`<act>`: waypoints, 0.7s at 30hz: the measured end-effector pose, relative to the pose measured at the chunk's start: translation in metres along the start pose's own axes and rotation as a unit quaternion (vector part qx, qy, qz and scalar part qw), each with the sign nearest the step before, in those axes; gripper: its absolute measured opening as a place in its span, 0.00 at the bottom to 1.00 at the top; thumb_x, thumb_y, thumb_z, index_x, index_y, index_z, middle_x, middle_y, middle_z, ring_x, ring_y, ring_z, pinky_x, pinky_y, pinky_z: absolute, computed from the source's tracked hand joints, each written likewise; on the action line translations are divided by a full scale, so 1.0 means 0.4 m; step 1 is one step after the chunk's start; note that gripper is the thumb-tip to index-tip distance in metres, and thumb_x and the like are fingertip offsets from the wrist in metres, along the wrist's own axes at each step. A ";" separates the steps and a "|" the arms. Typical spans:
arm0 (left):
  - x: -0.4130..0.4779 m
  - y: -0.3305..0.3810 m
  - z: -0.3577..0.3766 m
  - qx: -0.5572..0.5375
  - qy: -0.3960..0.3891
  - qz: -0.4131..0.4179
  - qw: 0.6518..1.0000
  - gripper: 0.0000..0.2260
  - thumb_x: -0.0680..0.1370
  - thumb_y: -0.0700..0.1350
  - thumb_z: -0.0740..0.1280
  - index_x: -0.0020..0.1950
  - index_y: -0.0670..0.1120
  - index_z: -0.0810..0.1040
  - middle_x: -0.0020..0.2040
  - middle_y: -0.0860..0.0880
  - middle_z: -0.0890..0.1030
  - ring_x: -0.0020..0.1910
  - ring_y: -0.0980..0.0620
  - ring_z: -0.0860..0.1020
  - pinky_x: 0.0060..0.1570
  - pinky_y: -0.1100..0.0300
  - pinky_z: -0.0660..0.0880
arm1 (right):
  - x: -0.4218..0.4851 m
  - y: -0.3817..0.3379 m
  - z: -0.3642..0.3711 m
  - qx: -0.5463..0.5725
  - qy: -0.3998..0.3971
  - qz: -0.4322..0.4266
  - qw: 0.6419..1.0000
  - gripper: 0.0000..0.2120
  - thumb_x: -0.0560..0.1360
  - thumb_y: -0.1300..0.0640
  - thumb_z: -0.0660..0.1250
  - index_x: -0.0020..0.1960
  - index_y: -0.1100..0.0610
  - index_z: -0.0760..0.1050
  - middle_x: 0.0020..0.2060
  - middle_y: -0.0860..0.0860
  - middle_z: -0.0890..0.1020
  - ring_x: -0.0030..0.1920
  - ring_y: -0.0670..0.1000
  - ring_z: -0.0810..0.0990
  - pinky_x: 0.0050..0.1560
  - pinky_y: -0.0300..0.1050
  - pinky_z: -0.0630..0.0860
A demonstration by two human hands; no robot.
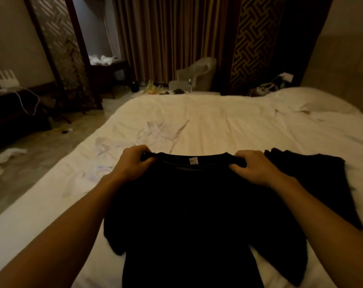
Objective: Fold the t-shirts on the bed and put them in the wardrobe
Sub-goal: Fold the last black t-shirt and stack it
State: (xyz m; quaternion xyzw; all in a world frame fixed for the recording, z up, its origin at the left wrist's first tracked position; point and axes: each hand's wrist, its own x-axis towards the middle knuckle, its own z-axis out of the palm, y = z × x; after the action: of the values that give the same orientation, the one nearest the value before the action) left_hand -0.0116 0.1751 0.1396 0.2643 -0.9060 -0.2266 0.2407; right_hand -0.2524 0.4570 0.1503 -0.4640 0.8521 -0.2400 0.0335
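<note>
A black t-shirt hangs spread out in front of me over the white bed, its collar with a white label facing up. My left hand grips the left shoulder beside the collar. My right hand grips the right shoulder. A second black garment lies on the bed to the right, partly under my right forearm. A crumpled white garment lies on the bed just beyond my left hand.
A pillow sits at the bed's far right. Beyond the bed stand a pale armchair and brown curtains. White cloth lies on the floor at left, beside a dark desk.
</note>
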 end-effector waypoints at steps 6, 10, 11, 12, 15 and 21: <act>0.120 -0.138 0.177 0.006 -0.032 -0.048 0.998 0.08 0.77 0.51 0.71 0.47 0.46 0.82 0.41 0.52 0.81 0.43 0.52 0.78 0.43 0.59 0.70 | 0.164 0.114 0.174 0.019 -0.041 0.030 0.999 0.07 0.76 0.51 0.68 0.41 0.52 0.75 0.35 0.48 0.78 0.38 0.50 0.78 0.38 0.46 0.71; 0.219 -0.203 0.266 0.013 -0.048 -0.061 0.997 0.08 0.78 0.51 0.71 0.47 0.46 0.80 0.40 0.53 0.79 0.41 0.54 0.77 0.39 0.62 0.69 | 0.277 0.172 0.238 0.021 -0.041 0.044 0.998 0.07 0.76 0.53 0.68 0.41 0.54 0.76 0.36 0.50 0.79 0.39 0.52 0.78 0.40 0.49 0.73; 0.244 -0.219 0.286 0.013 -0.052 -0.064 0.996 0.08 0.78 0.50 0.71 0.47 0.46 0.80 0.40 0.53 0.78 0.41 0.53 0.76 0.38 0.62 0.68 | 0.307 0.186 0.252 0.021 -0.042 0.049 0.998 0.07 0.76 0.53 0.68 0.41 0.54 0.76 0.36 0.50 0.79 0.39 0.52 0.78 0.40 0.49 0.73; 0.270 -0.235 0.305 0.014 -0.053 -0.066 0.996 0.07 0.78 0.50 0.70 0.47 0.46 0.80 0.40 0.52 0.78 0.41 0.53 0.76 0.39 0.61 0.68 | 0.338 0.201 0.265 0.019 -0.043 0.053 0.998 0.08 0.76 0.53 0.68 0.41 0.54 0.75 0.36 0.50 0.79 0.39 0.53 0.78 0.39 0.49 0.72; 0.356 -0.276 0.355 0.016 -0.050 -0.075 0.996 0.09 0.78 0.50 0.69 0.49 0.45 0.80 0.43 0.50 0.80 0.44 0.52 0.77 0.43 0.59 0.68 | 0.441 0.244 0.297 0.008 -0.041 0.063 0.997 0.07 0.76 0.52 0.68 0.41 0.53 0.76 0.37 0.50 0.79 0.41 0.54 0.78 0.40 0.49 0.73; 0.567 -0.337 0.400 0.050 0.007 -0.083 0.995 0.11 0.79 0.49 0.69 0.53 0.41 0.81 0.50 0.40 0.83 0.50 0.43 0.80 0.46 0.60 0.67 | 0.647 0.304 0.343 -0.004 0.029 0.052 0.998 0.05 0.76 0.52 0.68 0.44 0.53 0.77 0.39 0.51 0.78 0.42 0.54 0.77 0.43 0.47 0.74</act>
State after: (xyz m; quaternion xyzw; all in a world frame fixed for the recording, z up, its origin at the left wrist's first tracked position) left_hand -0.2194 -0.0150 0.0140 0.3523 -0.8892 -0.1983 0.2142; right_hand -0.4548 0.2516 0.0187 -0.4118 0.8767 -0.2477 0.0198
